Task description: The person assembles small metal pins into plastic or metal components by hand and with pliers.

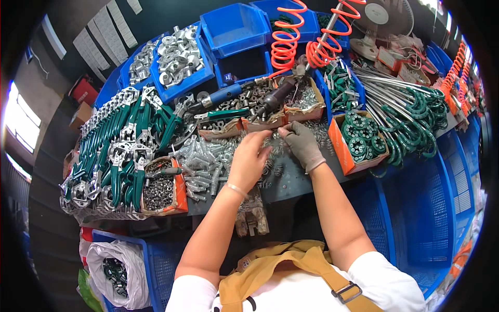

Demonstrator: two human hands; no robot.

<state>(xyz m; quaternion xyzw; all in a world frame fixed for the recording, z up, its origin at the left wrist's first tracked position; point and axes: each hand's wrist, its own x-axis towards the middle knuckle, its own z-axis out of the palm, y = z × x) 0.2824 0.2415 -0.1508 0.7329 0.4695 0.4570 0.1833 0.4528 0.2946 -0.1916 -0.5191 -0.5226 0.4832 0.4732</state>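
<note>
My bare left hand (249,158) hovers over the loose springs, fingers bent, with a gap between thumb and forefinger and nothing visible in it. Close beside it, my right hand (302,145) wears a grey glove and has its fingertips pinched together; whatever they hold is too small to make out. Both hands are just in front of an orange box (264,125) of small metal parts. Silvery coil springs (205,164) lie heaped to the left, and darker springs (278,169) lie below my hands. A worn metal fixture (252,216) sits at the bench's near edge.
Green-handled locking pliers (117,156) are piled left, near a box of small nuts (158,190). Green round parts (358,138) fill a box at right, beside bent metal rods (400,99). Blue bins (234,31) stand behind; orange coiled hoses (285,44) hang above a dark power driver (278,96).
</note>
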